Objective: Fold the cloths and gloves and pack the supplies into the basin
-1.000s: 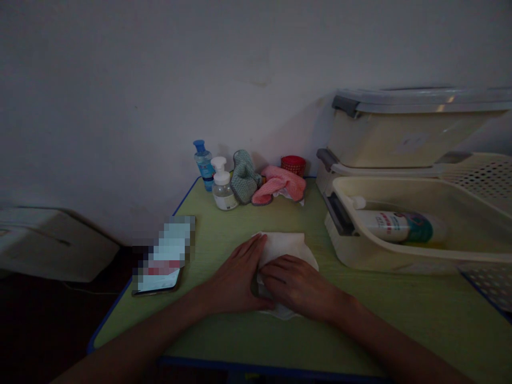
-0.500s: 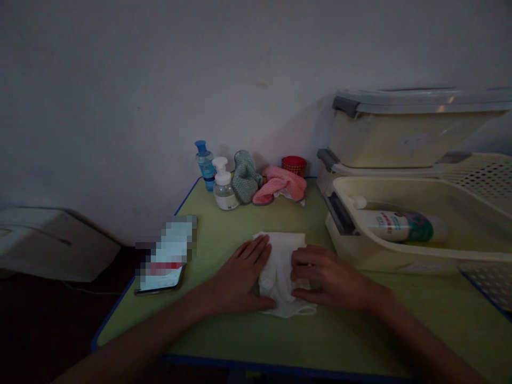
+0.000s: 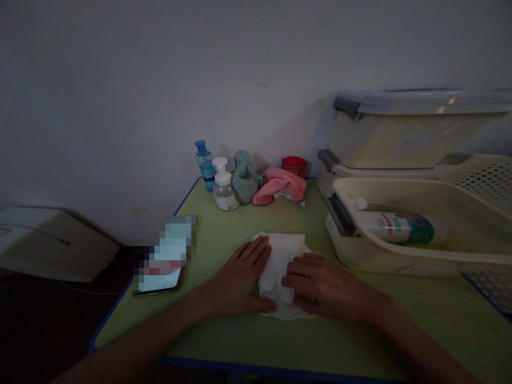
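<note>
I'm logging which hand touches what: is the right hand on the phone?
No, the right hand is on the white cloth, while the phone lies apart, to the left of the left hand.

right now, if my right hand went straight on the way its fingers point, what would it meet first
The raised folds of the white cloth, most likely, then the left hand just beyond; how high the right hand sits is hard to tell.

- dim, grey light over the whole room;
- a plain pale wall (image 3: 160, 80) behind, with a few faint marks (image 3: 262, 84);
- a bench (image 3: 224, 338), light-green on top, blue at the rim, close to the wall;
- a white boxy unit (image 3: 60, 245) over on the left;
- the floor (image 3: 36, 330) nearly black
</note>
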`<state>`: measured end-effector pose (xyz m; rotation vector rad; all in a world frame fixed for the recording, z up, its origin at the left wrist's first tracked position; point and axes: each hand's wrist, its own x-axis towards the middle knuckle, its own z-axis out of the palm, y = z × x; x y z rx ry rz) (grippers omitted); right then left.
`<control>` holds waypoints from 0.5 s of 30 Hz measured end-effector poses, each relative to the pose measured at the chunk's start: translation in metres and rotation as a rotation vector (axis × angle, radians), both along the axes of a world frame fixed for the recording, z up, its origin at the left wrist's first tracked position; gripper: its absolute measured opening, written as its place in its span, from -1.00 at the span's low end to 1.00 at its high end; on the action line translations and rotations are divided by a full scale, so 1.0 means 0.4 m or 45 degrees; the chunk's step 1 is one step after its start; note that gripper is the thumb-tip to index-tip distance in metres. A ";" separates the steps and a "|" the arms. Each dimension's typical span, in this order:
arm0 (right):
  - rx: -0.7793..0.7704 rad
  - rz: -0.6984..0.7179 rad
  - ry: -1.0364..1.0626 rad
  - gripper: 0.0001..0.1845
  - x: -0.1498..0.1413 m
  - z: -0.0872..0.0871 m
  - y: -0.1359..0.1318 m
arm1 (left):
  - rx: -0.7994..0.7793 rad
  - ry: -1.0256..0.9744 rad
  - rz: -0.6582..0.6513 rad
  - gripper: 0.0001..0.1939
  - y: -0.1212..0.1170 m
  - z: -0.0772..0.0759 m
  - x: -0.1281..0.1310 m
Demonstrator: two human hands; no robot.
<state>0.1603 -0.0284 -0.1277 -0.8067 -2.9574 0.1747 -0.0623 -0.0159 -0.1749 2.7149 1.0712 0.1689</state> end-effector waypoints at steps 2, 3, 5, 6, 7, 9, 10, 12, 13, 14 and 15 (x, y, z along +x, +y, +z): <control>0.027 0.016 0.002 -0.81 -0.002 -0.001 -0.001 | 0.005 0.014 0.002 0.03 0.001 -0.001 0.000; 0.028 0.029 0.001 -0.82 -0.004 -0.002 -0.001 | 0.006 0.021 0.002 0.03 0.001 -0.002 0.000; 0.011 0.055 -0.005 -0.85 -0.006 -0.004 0.000 | 0.005 0.037 -0.001 0.03 0.002 -0.002 0.000; 0.005 0.066 -0.011 -0.86 -0.007 -0.005 0.001 | 0.007 0.047 0.000 0.03 0.002 -0.002 0.000; 0.006 0.076 -0.018 -0.87 -0.008 -0.006 0.002 | 0.010 0.056 0.001 0.03 0.001 -0.002 0.000; 0.029 0.095 -0.039 -0.91 -0.008 -0.007 0.004 | 0.015 0.073 0.006 0.02 0.001 -0.001 0.001; 0.042 0.106 -0.050 -0.93 -0.009 -0.008 0.005 | 0.015 0.080 0.010 0.02 0.001 0.000 0.001; 0.057 0.120 -0.052 -0.93 -0.009 -0.010 0.006 | 0.012 0.090 0.012 0.02 0.001 0.002 0.002; 0.063 0.124 -0.046 -0.92 -0.010 -0.011 0.006 | 0.010 0.092 0.012 0.02 0.001 0.003 0.002; 0.071 0.126 -0.038 -0.91 -0.011 -0.013 0.006 | 0.009 0.092 0.013 0.02 0.001 0.004 0.002; 0.083 0.125 -0.029 -0.90 -0.012 -0.015 0.007 | 0.009 0.089 0.012 0.02 0.001 0.004 0.002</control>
